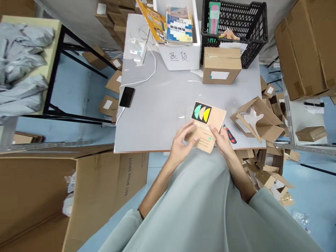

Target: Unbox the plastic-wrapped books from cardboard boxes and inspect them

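A tan book (pixel 205 134) with a black panel of green, beige and yellow half-circles on its cover is held over the table's front edge. My right hand (pixel 222 140) grips its right side, thumb on the cover and fingers behind. At the book's left side, my left hand (pixel 181 142) has thumb and fingers apart, its fingertips at the cover. A red and black utility knife (pixel 230 134) lies on the table just right of my right hand. Further right sits an opened cardboard box (pixel 266 120) with white wrapping inside.
On the grey table (pixel 157 115), a white bin (pixel 181 59) of books, a black crate (pixel 248 17) and a taped box (pixel 222 63) stand at the back. A phone (pixel 127 97) is plugged in at left. A large carton (pixel 105 192) stands front left.
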`<move>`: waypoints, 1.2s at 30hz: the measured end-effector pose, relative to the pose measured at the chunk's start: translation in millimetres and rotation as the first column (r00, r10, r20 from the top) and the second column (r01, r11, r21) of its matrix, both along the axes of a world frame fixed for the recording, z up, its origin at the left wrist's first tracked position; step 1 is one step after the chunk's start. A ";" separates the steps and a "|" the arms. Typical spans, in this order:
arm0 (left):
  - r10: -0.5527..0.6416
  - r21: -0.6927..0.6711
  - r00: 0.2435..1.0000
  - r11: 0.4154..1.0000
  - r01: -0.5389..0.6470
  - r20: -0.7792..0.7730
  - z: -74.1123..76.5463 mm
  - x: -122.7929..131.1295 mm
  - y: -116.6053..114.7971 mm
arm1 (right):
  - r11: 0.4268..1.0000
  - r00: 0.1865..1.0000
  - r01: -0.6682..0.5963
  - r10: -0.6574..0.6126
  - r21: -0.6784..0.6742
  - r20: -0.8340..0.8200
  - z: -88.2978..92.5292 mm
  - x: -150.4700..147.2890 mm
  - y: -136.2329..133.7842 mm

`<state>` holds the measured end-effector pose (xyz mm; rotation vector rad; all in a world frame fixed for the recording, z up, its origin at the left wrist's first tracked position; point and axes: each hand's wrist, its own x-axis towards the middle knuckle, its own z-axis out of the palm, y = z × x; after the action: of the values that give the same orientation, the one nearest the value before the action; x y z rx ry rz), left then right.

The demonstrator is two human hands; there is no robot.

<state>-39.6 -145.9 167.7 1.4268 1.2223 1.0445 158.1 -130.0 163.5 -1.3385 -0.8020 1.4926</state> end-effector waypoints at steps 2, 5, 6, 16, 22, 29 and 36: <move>0.167 -0.092 0.986 0.982 -0.163 0.031 -6.3 -8.2 7.5 | 0.998 0.997 -0.014 0.009 -0.058 -0.081 0.2 9.6 1.2; 0.142 -0.387 0.966 0.921 -0.050 0.214 -11.6 -14.2 14.7 | 0.992 0.988 -0.080 0.065 -0.102 -0.141 2.6 17.6 -0.2; 0.105 -0.458 0.954 0.888 0.037 0.280 -11.2 -14.2 15.4 | 0.990 0.986 -0.097 0.081 -0.105 -0.148 3.2 18.4 -0.8; 0.101 -0.495 0.929 0.864 0.096 0.356 -1.9 -1.9 11.6 | 0.980 0.979 -0.198 0.197 -0.023 -0.049 -1.6 29.1 4.0; 0.041 -0.197 0.984 0.980 -0.007 0.172 -11.1 -8.9 15.1 | 0.934 0.942 -0.324 0.302 0.149 0.149 4.3 51.8 10.5; 0.050 0.108 0.999 0.993 -0.048 -0.011 -3.8 -16.7 18.3 | 0.901 0.921 -0.319 0.221 0.294 0.321 10.3 49.5 2.4; 0.029 -0.140 1.000 0.990 -0.028 0.005 5.0 -21.8 15.2 | 0.952 0.948 -0.233 0.177 0.197 0.264 2.2 44.5 -2.1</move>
<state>-61.4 -130.7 172.7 1.3009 1.2886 0.9626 202.6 -132.1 165.6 -1.3099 -1.2659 1.3597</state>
